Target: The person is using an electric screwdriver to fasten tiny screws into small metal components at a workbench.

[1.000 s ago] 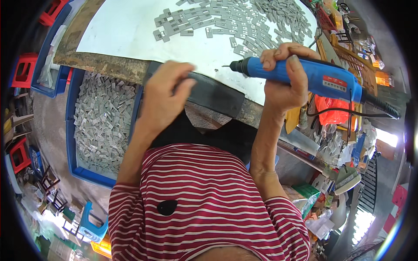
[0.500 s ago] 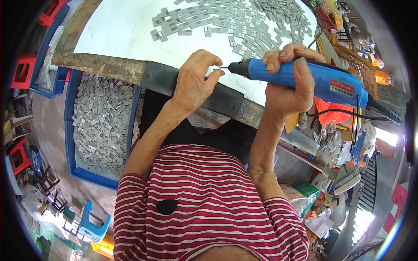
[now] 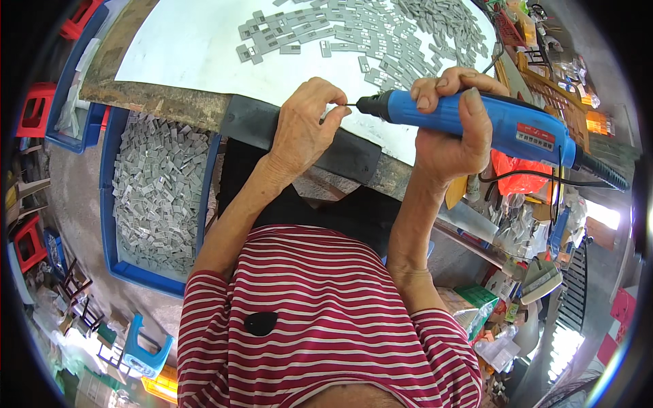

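My right hand is wrapped round a blue electric screwdriver with a black nose and a corded rear end. Its thin bit points left, to the fingertips of my left hand. Thumb and forefinger of that hand are pinched together at the tip of the bit; what lies between them is hidden or too small to make out. Both hands are above the front edge of a white-covered table. Many small grey rectangular pieces lie spread over its far side, loosely heaped toward the right.
A blue crate full of similar grey pieces stands below the table at the left. Red stools and another blue bin are beyond it. At right are a red plastic bag and the tool's black cable.
Almost nothing differs. The fingertips of my left hand have drawn slightly closer together at the bit, while the screwdriver stays in place.
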A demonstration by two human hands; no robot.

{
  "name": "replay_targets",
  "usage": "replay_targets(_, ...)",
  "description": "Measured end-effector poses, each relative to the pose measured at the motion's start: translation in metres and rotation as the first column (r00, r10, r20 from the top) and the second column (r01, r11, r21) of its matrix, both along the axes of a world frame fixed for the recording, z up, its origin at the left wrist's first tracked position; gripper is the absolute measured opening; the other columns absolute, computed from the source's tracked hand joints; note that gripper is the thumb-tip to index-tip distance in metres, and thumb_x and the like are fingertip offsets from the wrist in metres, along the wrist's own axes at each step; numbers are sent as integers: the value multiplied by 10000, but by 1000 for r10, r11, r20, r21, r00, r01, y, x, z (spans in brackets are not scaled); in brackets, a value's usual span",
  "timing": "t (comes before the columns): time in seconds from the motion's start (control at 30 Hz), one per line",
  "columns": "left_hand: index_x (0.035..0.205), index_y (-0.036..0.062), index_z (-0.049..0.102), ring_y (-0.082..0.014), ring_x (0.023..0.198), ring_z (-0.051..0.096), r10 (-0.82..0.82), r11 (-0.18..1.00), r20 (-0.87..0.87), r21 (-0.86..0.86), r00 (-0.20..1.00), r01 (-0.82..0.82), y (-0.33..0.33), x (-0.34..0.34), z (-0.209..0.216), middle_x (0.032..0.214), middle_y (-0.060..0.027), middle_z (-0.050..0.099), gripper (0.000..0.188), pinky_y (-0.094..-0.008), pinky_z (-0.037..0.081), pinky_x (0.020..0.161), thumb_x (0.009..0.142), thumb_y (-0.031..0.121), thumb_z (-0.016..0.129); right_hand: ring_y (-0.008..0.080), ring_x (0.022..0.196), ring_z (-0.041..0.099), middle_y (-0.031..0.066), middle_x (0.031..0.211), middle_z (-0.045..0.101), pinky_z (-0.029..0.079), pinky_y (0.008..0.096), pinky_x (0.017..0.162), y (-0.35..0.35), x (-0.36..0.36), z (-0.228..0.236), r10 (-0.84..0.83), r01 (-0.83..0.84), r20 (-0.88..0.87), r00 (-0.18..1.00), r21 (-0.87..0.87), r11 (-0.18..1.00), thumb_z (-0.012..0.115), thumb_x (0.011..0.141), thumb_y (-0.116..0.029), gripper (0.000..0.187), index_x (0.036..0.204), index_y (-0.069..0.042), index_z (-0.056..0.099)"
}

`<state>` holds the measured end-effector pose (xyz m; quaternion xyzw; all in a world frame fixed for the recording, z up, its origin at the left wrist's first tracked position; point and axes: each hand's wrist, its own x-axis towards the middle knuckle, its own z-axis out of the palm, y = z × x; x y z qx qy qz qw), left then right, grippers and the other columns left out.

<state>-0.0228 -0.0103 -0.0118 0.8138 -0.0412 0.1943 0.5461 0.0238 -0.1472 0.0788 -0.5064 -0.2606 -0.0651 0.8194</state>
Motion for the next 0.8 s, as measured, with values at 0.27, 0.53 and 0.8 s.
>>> replay_targets(0.27,781,-9,546,-260,730,550,-11,1000,38,-27,999,12,-1,-1,-1,764,-107,535,117,-348,440,656,699,-2,629,215,566,500,153,789,503,399,401,617,-1,1,0,47,-46,15,999,-25,999,509,775,-111,249,996,-2,470)
replay_targets(0.53,751,-19,528,-273,710,530,-17,1000,44,-23,999,18,-2,-3,-3,754,-117,527,105,-360,431,647,690,-19,614,203,538,502,172,785,500,423,392,578,3,0,0,122,-117,71,990,-71,991,516,759,-73,239,978,4,460)
replay_targets(0.8,743,-19,516,-274,713,523,-53,993,73,112,996,44,-1,-2,-6,736,-123,511,79,-353,427,647,694,-31,577,197,523,483,172,784,502,420,382,570,9,-2,-7,89,-87,38,995,-63,994,525,765,-59,233,979,9,463)
